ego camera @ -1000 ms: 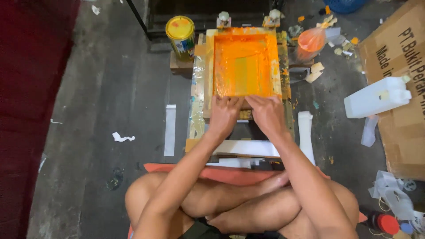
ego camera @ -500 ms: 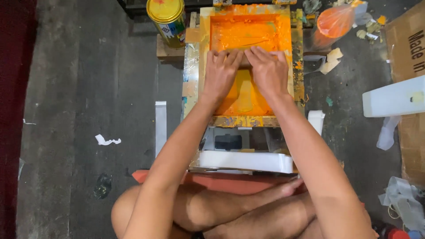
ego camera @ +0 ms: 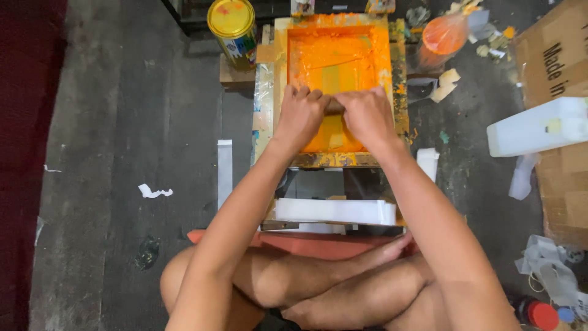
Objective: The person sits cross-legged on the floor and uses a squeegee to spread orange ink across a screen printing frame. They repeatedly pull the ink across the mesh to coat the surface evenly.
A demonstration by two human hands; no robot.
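Both hands sit upper centre of the frame, side by side on a squeegee handle (ego camera: 335, 105) across the orange-inked printing screen (ego camera: 339, 61). Left hand (ego camera: 301, 114) and right hand (ego camera: 366, 115) have fingers curled and pressed together over the bar, knuckles nearly touching; the blade itself is hidden under them, probably wood-backed. The screen's wooden frame (ego camera: 280, 73) is smeared with ink. A yellow paint can (ego camera: 233, 24) stands just left of it, an orange bag of ink (ego camera: 445, 34) to the upper right, a white jerrycan (ego camera: 539, 125) at right. Risk: uneven pressure between the hands could streak the ink or shift the frame.
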